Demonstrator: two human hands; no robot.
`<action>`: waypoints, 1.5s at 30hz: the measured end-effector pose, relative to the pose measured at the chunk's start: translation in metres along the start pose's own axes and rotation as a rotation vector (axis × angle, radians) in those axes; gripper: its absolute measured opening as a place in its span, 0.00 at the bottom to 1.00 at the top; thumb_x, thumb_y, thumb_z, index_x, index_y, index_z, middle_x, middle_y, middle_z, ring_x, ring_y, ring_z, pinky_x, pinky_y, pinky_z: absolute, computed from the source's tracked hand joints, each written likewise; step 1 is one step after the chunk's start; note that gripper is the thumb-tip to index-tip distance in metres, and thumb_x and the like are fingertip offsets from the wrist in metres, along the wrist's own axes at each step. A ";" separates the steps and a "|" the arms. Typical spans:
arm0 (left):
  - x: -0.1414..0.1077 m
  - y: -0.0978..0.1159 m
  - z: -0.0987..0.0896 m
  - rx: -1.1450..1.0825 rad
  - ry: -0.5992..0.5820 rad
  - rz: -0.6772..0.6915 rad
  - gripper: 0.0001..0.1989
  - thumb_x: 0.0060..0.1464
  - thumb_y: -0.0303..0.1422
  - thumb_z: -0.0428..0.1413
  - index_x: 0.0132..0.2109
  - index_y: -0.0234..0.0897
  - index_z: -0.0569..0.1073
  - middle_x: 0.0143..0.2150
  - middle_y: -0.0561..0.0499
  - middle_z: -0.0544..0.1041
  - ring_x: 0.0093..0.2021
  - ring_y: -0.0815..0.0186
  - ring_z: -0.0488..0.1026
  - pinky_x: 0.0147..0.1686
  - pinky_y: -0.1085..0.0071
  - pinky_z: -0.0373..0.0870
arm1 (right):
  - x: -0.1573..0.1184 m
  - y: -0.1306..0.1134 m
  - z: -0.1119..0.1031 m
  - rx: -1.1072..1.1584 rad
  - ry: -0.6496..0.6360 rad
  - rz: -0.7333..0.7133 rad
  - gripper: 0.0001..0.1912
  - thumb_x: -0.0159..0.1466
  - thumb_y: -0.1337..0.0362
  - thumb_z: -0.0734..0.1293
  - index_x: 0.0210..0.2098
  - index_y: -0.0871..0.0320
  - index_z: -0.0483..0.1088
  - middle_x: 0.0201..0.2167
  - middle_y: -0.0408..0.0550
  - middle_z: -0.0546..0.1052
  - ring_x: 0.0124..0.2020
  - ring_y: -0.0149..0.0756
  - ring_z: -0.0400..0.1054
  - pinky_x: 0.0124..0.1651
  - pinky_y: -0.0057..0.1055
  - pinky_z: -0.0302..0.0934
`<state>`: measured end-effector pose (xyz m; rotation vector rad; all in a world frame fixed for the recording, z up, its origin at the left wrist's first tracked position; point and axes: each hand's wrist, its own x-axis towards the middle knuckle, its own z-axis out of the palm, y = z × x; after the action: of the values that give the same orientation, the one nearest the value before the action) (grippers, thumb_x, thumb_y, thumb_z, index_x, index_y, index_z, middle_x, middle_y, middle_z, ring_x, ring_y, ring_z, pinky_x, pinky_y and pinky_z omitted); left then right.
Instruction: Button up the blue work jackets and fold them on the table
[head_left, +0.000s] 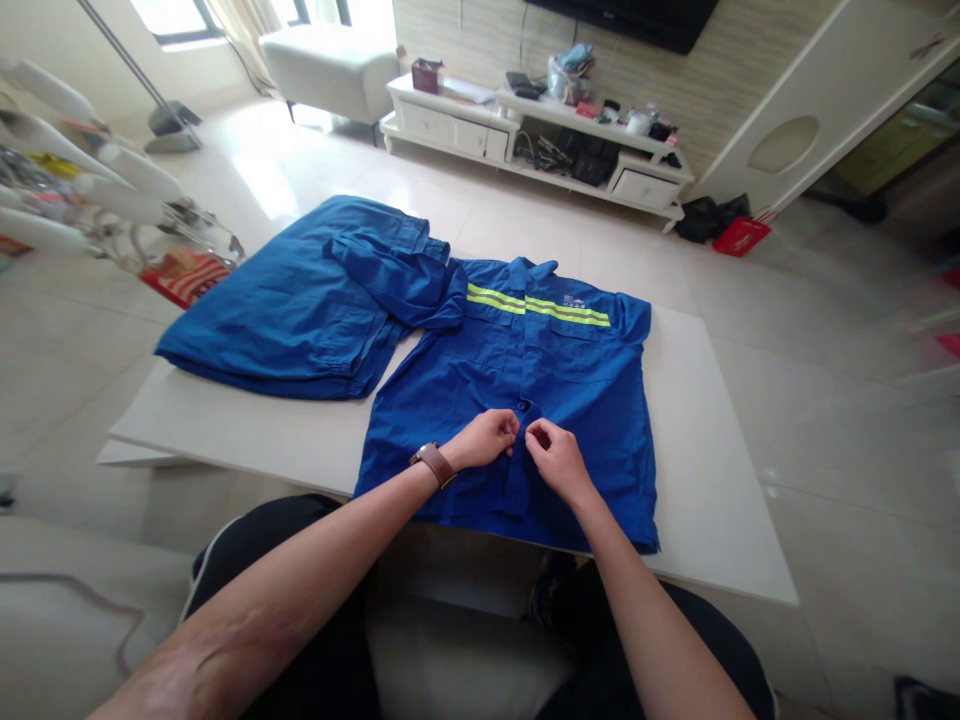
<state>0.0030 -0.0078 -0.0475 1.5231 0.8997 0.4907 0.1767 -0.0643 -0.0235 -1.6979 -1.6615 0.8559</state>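
Note:
A blue work jacket [480, 380] lies front up, its collar pointing away from me and a yellow-green reflective stripe [568, 312] across the chest. Both my hands are at its front placket, just below a dark button [522, 406]. My left hand [487, 438], with a brown-strapped watch [435, 464] on the wrist, has its fingers curled closed on the cloth. Opposite it, my right hand [556, 455] pinches thumb and forefinger together at the placket. The fingertips partly hide what they grip. One jacket sleeve [386, 285] is folded over toward the left.
Folded blue garments [277, 300] are piled on the left of the white table [720, 450]. Beyond it, a white TV cabinet [450, 130] carries assorted items. A red bag [741, 236] stands on the floor at right; a white rack [120, 180] is at left.

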 end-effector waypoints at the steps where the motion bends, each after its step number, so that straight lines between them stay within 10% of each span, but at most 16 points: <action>1: 0.001 -0.002 0.001 -0.018 -0.001 -0.002 0.06 0.52 0.24 0.52 0.36 0.37 0.71 0.27 0.55 0.75 0.29 0.68 0.77 0.30 0.75 0.68 | 0.000 0.000 0.000 0.009 -0.009 0.001 0.06 0.62 0.61 0.64 0.31 0.54 0.72 0.26 0.44 0.77 0.29 0.35 0.70 0.34 0.29 0.61; 20: -0.002 0.016 0.005 -0.399 0.129 -0.334 0.05 0.55 0.27 0.59 0.30 0.33 0.74 0.23 0.53 0.77 0.26 0.72 0.75 0.30 0.77 0.68 | -0.001 0.003 0.002 0.004 -0.019 -0.083 0.03 0.61 0.65 0.66 0.33 0.55 0.72 0.28 0.44 0.76 0.30 0.35 0.70 0.35 0.30 0.62; 45: -0.002 0.018 0.006 -0.501 0.187 -0.420 0.07 0.55 0.23 0.61 0.33 0.35 0.70 0.22 0.53 0.77 0.24 0.72 0.77 0.27 0.80 0.70 | -0.002 0.002 0.001 -0.048 -0.002 -0.155 0.03 0.62 0.67 0.65 0.32 0.54 0.71 0.30 0.43 0.74 0.32 0.35 0.68 0.37 0.31 0.61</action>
<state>0.0107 -0.0125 -0.0312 0.8158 1.1098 0.5064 0.1773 -0.0659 -0.0254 -1.5760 -1.8022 0.7498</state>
